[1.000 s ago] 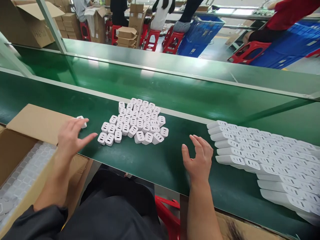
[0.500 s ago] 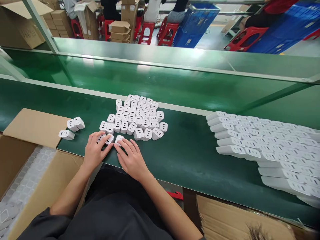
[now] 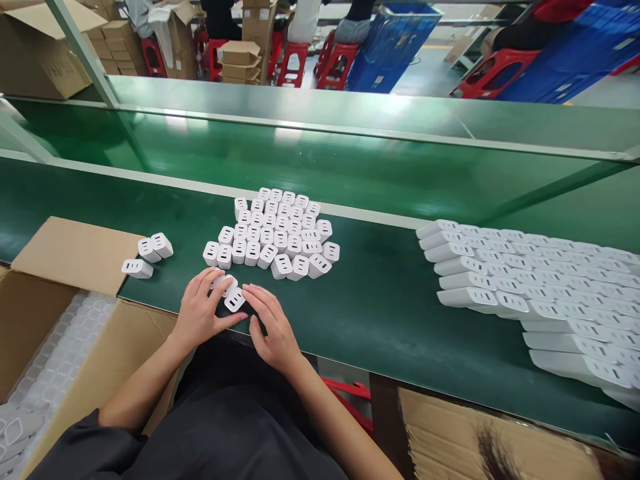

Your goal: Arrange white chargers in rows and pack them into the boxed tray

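Note:
My left hand [image 3: 200,310] and my right hand [image 3: 270,327] meet at the near edge of the green belt [image 3: 380,300]. Between them lie a few small white chargers [image 3: 231,295], pulled off the front of a cluster of several white chargers [image 3: 275,233]. My left fingers curl over the chargers from the left. My right fingers touch them from the right, stretched almost flat. Three loose chargers [image 3: 147,253] lie further left, at the rim of a cardboard box.
An open cardboard box [image 3: 65,320] with a clear plastic tray [image 3: 45,373] stands at my left. Long rows of white chargers [image 3: 530,293] cover the belt at right. Another carton [image 3: 480,440] sits below. Behind are a second green belt, red stools, blue crates, boxes and seated people.
Both hands came in from wide apart to the front of the cluster, then drew a few chargers toward me, away from the cluster.

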A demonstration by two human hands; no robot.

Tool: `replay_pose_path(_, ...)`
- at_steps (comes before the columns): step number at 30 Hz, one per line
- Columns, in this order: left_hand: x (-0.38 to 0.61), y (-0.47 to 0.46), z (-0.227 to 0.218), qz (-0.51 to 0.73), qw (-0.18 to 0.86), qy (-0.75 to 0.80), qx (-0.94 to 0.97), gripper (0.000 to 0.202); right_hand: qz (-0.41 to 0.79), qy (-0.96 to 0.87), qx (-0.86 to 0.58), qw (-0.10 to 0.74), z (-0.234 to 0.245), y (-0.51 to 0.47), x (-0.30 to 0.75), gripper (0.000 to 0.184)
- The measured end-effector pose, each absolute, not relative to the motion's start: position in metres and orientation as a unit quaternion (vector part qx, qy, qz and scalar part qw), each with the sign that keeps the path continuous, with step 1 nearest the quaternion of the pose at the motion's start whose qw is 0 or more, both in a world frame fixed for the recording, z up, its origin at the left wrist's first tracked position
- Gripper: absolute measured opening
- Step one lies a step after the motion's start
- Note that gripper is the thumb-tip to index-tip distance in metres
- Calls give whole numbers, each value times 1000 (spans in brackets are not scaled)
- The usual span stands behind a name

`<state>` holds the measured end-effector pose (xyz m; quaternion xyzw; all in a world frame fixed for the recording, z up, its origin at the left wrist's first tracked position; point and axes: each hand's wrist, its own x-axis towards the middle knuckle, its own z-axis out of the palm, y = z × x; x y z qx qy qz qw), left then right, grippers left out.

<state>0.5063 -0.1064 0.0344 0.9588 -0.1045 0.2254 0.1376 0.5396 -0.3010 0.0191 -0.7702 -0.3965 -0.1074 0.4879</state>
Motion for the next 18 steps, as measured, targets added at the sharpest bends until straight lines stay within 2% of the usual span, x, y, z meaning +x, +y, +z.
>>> replay_pose_path(4,512,-110,31,203,185,-148,950,47,-89,-378,-787,480,15,-308,544,69)
replay_pose_path(11,538,-104,52,30,306,-367,878,47,7,-435,-783,446,17,-330,556,94)
replay_pose_path(18,553,-98,77,-45,219,-402,888,49,-56,-383,-808,445,4,-323,550,94)
